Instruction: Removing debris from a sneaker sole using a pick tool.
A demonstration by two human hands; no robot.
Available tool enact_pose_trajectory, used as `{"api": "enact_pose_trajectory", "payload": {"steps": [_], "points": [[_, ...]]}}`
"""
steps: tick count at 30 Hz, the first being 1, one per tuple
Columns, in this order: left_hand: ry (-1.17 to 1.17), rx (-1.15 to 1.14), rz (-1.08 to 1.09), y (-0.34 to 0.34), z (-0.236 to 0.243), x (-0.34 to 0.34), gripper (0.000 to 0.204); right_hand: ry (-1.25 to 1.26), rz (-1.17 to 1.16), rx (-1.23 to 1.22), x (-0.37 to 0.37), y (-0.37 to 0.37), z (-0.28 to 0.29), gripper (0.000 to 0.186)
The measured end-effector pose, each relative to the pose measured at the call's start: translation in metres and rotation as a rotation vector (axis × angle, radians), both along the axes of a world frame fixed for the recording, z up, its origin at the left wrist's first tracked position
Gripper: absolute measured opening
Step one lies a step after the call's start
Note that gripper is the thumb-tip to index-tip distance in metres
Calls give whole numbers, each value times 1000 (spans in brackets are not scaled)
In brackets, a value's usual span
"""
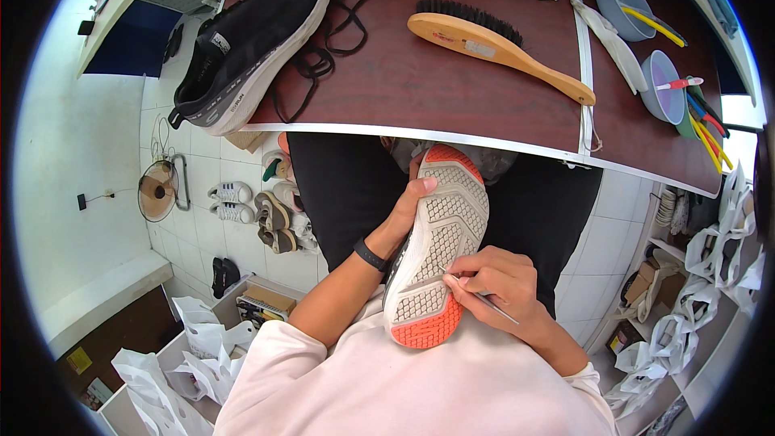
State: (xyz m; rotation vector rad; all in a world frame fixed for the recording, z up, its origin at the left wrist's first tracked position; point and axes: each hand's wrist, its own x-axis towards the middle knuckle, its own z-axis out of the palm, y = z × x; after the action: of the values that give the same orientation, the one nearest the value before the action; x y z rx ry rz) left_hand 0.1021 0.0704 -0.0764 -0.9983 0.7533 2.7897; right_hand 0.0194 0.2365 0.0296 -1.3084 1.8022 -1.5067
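A sneaker (442, 234) lies sole up over my lap, its pale grey patterned tread edged in orange at both ends. My left hand (413, 203) grips it near the far end, thumb on the sole and the other fingers hidden underneath. In my right hand (494, 284) is a thin metal pick (498, 309), held like a pen. Its tip touches or nearly touches the tread near the orange end closest to me. On the table, the matching black sneaker (258, 40) rests at the left with its loose black laces (319, 64) beside it.
Across the dark red table (387, 97) lies a wooden brush (492, 44) with black bristles. Two bowls (626, 12) with yellow and red-handled tools stand at the right. Several shoes (274, 222) and a fan (157, 191) are on the floor; white bags (202, 331) stand at both sides.
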Motion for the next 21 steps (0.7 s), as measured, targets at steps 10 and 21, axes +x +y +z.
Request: {"api": "enact_pose_trajectory", "payload": {"steps": [10, 21], "points": [[20, -12, 29, 3, -19, 4, 79, 57, -102, -40, -1, -15, -8, 28], [34, -33, 30, 4, -10, -1, 80, 42, -159, -38, -3, -23, -18, 30]]}}
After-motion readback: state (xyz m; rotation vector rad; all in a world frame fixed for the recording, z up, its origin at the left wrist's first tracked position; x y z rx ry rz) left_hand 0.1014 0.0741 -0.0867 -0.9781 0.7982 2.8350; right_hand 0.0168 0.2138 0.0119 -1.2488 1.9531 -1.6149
